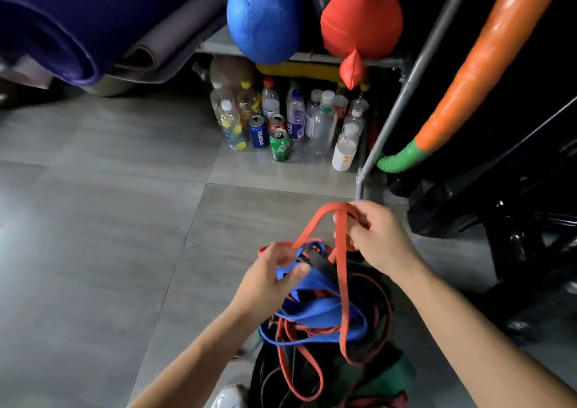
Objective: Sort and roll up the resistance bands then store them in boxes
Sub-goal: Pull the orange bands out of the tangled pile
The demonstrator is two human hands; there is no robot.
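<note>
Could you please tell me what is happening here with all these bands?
A person is sorting a tangled heap of resistance bands on the floor. The right hand grips a loop of the red band, lifted above the heap, while the left hand pinches a blue band. Nothing is rolled up yet, and no box is in view.

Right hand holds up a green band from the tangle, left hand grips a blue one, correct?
No. The head view shows the right hand holding up a red band, not green. The left hand does grip a blue band from the tangle.
</note>
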